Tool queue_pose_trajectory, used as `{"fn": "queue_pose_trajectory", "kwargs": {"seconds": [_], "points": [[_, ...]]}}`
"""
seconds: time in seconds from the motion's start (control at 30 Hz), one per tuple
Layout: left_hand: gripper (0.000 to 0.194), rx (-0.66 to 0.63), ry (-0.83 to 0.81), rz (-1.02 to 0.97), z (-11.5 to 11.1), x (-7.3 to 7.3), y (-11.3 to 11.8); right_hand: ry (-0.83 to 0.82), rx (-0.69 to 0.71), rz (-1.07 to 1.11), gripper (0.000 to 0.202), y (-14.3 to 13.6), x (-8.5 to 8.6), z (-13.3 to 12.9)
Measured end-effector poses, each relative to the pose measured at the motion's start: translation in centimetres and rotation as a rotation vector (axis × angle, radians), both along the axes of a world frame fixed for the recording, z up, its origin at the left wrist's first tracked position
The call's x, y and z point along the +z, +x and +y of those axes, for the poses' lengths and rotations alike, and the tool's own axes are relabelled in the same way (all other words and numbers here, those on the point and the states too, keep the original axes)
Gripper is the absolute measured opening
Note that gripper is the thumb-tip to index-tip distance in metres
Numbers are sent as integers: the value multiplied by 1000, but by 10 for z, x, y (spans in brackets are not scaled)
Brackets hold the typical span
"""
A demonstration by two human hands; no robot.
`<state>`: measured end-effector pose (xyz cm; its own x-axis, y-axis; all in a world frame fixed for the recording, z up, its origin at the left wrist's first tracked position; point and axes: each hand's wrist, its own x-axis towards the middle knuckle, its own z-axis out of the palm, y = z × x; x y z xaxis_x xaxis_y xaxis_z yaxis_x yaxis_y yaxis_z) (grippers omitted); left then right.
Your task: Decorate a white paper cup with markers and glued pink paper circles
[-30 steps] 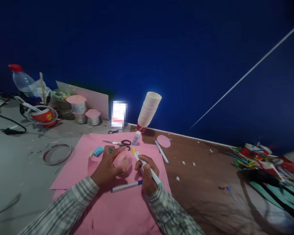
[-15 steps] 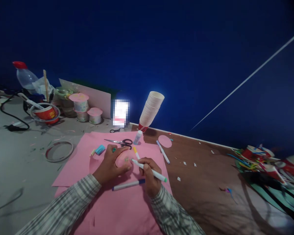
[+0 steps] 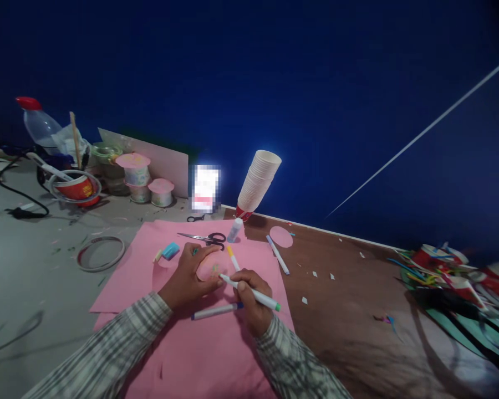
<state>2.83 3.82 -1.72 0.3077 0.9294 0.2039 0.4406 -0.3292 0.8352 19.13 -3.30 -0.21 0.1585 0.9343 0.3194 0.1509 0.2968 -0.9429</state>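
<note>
My left hand [image 3: 187,280] is curled round a pink paper disc [image 3: 208,270], thumb at its near edge and forefinger at its far edge. Small green marks show on the disc. In my right hand [image 3: 253,299] is a white felt-tip marker [image 3: 264,300] with a green end, its tip at the disc's right side. A yellow-tipped marker [image 3: 233,257] lies just beyond, and a dark-capped marker [image 3: 216,312] lies below my hands. Scissors [image 3: 208,239] and a glue stick [image 3: 235,230] are behind them. All rest on pink paper sheets [image 3: 191,354].
A leaning stack of paper cups [image 3: 258,183] stands at the wall. Right of the sheets lie another marker [image 3: 278,255] and a pink disc [image 3: 281,236]. To the left are a tape ring [image 3: 101,254], blue piece [image 3: 170,250] and pink-topped cups [image 3: 161,193]. Craft clutter [image 3: 441,271] sits far right.
The marker tip in my right hand has shifted slightly left and down over the disc, and more of the green marks shows. My left hand keeps its hold. The view has shifted slightly.
</note>
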Motion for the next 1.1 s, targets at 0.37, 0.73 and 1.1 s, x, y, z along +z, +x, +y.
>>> {"fn": "queue_pose_trajectory", "kwargs": {"seconds": [0.37, 0.73, 1.1], "points": [[68, -6, -3, 2, -1, 2, 0, 102, -24, -114, 18, -2, 6, 1], [68, -9, 12, 32, -2, 3, 0, 124, -12, -111, 18, -1, 5, 0], [68, -16, -3, 31, -1, 4, 0, 177, -36, -179, 19, -3, 6, 1]]}}
